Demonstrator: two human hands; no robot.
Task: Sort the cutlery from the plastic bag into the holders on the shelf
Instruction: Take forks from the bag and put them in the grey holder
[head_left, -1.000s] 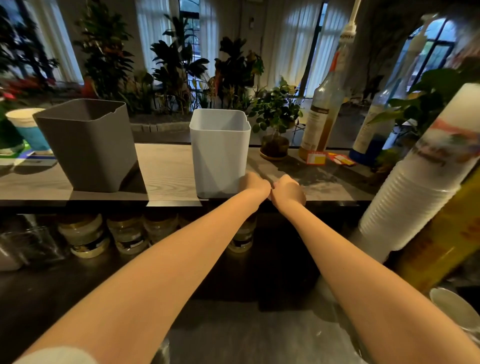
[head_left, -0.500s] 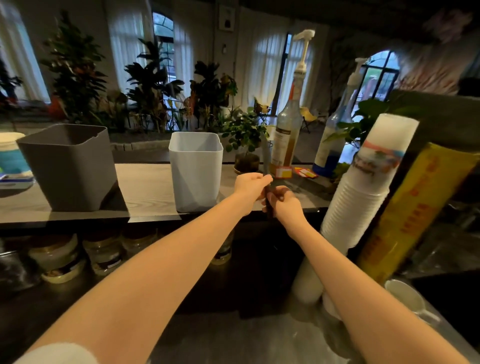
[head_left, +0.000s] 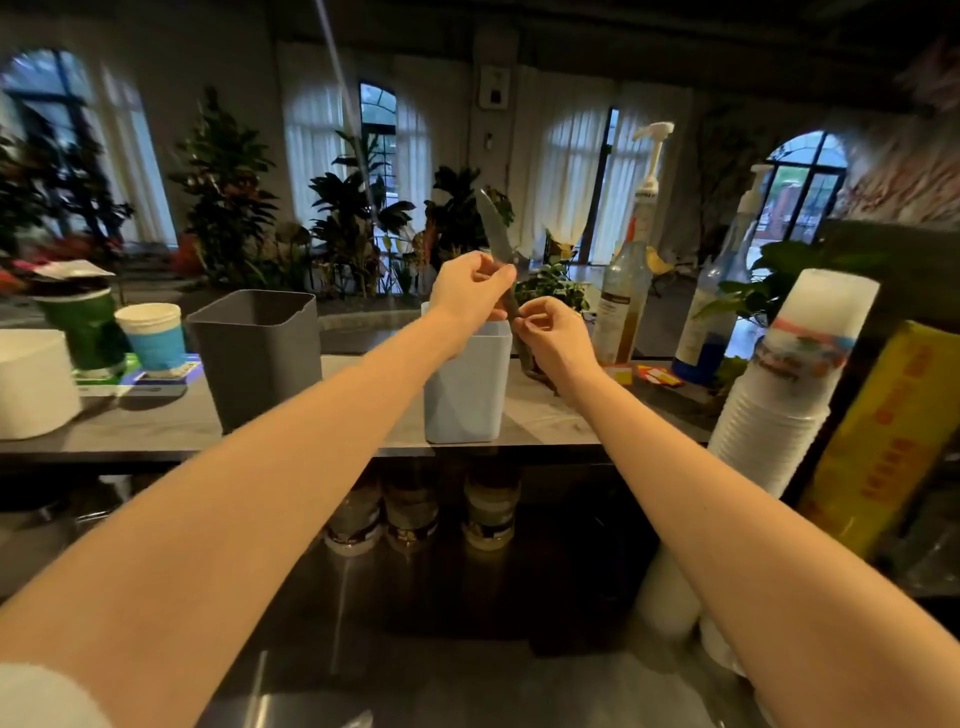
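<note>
Plants and tall arched windows fill the back of the room, and up front there's a wooden shelf (head_left: 156, 426) with a grey holder (head_left: 257, 353) and a white holder (head_left: 465, 395) standing side by side, a bit apart. Both arms are stretched out over the white one. The left hand (head_left: 467, 293) has its fingers curled round the middle of a knife (head_left: 493, 228), blade pointing up and tilted slightly left. The right hand (head_left: 553, 340) sits just below, thumb and forefinger pinching the bottom end of the handle, other fingers loosely bent. So the knife is up in the air above the white holder's right rim, not in anything. A small potted plant (head_left: 550, 286) is behind the hands, a pump bottle (head_left: 621, 306) to its right, and a stack of white cups (head_left: 789, 384) further right. Pretty blurry at the edges though.
</note>
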